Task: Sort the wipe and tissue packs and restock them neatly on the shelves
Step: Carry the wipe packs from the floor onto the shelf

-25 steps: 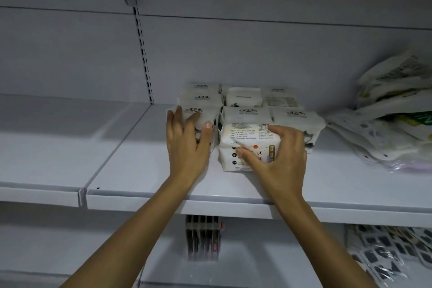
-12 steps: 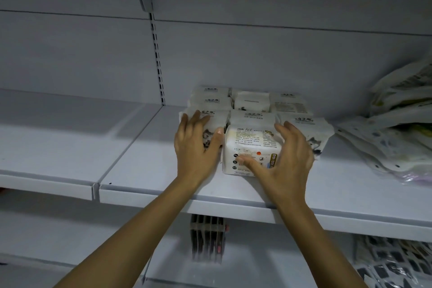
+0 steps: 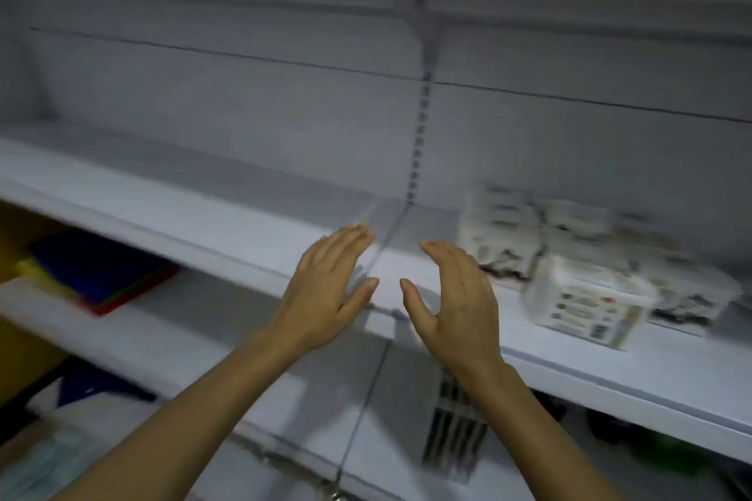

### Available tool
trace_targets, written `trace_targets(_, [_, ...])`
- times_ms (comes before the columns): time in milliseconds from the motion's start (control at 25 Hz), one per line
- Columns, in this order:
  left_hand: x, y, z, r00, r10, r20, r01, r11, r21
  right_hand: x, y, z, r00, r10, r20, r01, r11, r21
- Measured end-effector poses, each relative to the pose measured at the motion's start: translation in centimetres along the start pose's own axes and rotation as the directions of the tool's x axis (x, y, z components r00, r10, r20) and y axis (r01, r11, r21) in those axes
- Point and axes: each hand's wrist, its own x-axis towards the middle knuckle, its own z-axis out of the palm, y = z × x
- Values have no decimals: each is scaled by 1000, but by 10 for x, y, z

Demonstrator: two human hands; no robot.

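While the view is smeared by motion, the main layout is legible. The shelf (image 3: pixel 610 370) is a pale grey board running from 9 o'clock to 4 o'clock across the view. It is built from two sections that meet at a seam (image 3: pixel 388 234) below the slotted upright (image 3: pixel 419 134) on the back panel.

**Shelf contents**
- The tissue packs (image 3: pixel 504 240) stand on the right-hand section, at 3 o'clock of the hands, grouped in rows from the back panel forward.
- The front pack (image 3: pixel 586 303) is the nearest one, with its printed label face towards the camera. It touches the packs behind it.
- The number of packs cannot be read through the blur.
- No pack shows on the left-hand section.

**Hands**
- The left hand (image 3: pixel 325 289) is over the front edge at the seam, its fingers straight and close together and its thumb spread. It holds nothing.
- The right hand (image 3: pixel 455 305) is just beside it at 3 o'clock, its fingers gently bent and its thumb spread. It also holds nothing.
- The palms face each other across a gap.
- Neither hand touches a pack. Contact with the shelf cannot be determined.

**Below the shelf**
- A dark slatted item (image 3: pixel 451 427) stands at 5 o'clock on the lower shelf (image 3: pixel 260 362).
- A flat stack (image 3: pixel 101 277), blue on top with red and yellow edges, lies at 9 o'clock.
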Motion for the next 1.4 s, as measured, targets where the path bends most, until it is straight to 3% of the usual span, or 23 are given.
trace_targets(120, [-80, -71, -78, 971, -237, -12, 237, 969, 64, 2, -88, 71, 971, -101, 215, 67, 985, 162])
trace_targets(240, [-175, -133, -152, 897, -438, -63, 442, 884, 155, -10, -179, 142, 871, -234, 432, 121, 954, 274])
trace_targets(400, [-300, -193, -245, 720, -675, -161, 691, 677, 254, -45, -295, 227, 744, -378, 550, 169, 904, 393])
trace_targets(520, [-380, -216, -283, 566, -806, -174, 815, 514, 269, -84, -356, 266, 637, -421, 645, 119, 881, 458])
trace_targets(720, [-467, -232, -298, 344, -933, -106, 927, 319, 196, -143, -391, 312, 480, -387, 787, -50, 884, 466])
trace_targets(1040, [-539, -324, -307, 168, -983, -80, 967, 149, 207, -177, -442, 433, 243, -373, 896, -147, 898, 414])
trace_targets(1240, [-573, -413, -312, -12, -1000, -1, 981, -12, 194, -205, -479, 539, -27, -354, 935, -259, 906, 336])
trace_targets(1320, [-584, -448, -317, -65, -997, 37, 976, -56, 211, -212, -494, 574, -158, -328, 931, -226, 930, 290])
trace_targets(1400, [-598, -473, -322, -173, -982, 74, 971, -158, 181, -211, -513, 600, -267, -316, 911, -169, 946, 278])
